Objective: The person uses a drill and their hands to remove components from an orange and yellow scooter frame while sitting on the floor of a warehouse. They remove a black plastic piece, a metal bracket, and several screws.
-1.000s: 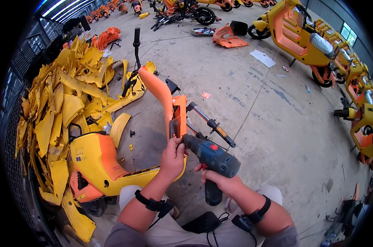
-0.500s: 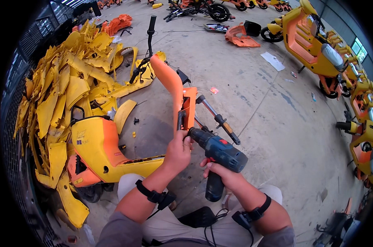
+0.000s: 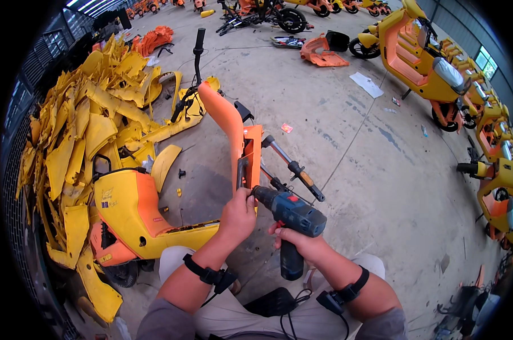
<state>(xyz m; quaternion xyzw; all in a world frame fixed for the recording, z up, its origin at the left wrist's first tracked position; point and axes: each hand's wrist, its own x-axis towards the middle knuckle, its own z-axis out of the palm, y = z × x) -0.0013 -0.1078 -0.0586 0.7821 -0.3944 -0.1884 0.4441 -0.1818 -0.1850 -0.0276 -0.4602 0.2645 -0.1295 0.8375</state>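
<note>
A partly stripped yellow and orange electric scooter stands in front of me, its handlebar bare and its front column covered by an orange panel. My right hand is closed round the grip of a dark blue cordless drill. The drill's chuck points left at the lower end of an orange frame piece on the column. My left hand is closed beside the chuck, at the column's lower part; what its fingers pinch is hidden. The front fork sticks out beyond, with no wheel on it.
A high heap of yellow body panels fills the left side. Rows of yellow and orange scooters stand along the right. An orange shell, a white sheet and small scraps lie on the concrete floor.
The view has shifted slightly, so the scene sits a little further left. The drill has tipped slightly, its chuck still beside my left hand. Both hands keep their hold.
</note>
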